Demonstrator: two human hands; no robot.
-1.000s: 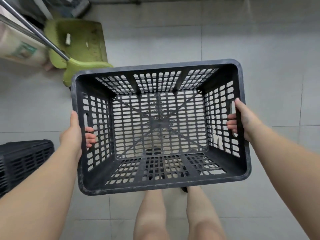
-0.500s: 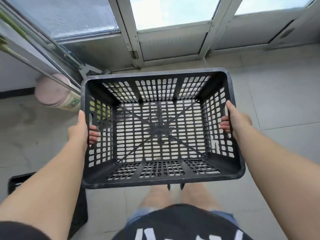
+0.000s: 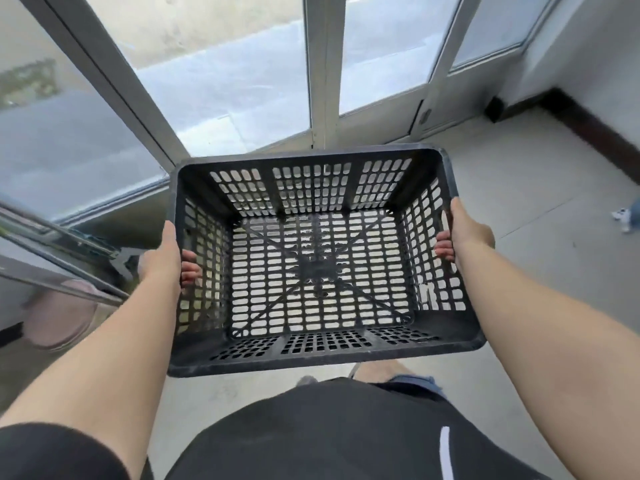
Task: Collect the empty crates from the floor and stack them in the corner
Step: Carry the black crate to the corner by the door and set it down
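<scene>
I hold an empty black slotted plastic crate level in front of my waist, above the floor. My left hand grips its left handle slot, with fingertips showing inside the wall. My right hand grips the right handle slot the same way. Pale floor shows through the crate's grid bottom. No other crate is in view.
Glass doors with pale metal frames stand straight ahead. Metal poles and a pink round container are at the left. A dark skirting runs along the right wall toward a corner. Another person's shoe shows at the right edge.
The view has swung up and to the right: the doors now fill the top, the right wall and corner have appeared, and the second crate at lower left has left the frame. My grip is unchanged.
</scene>
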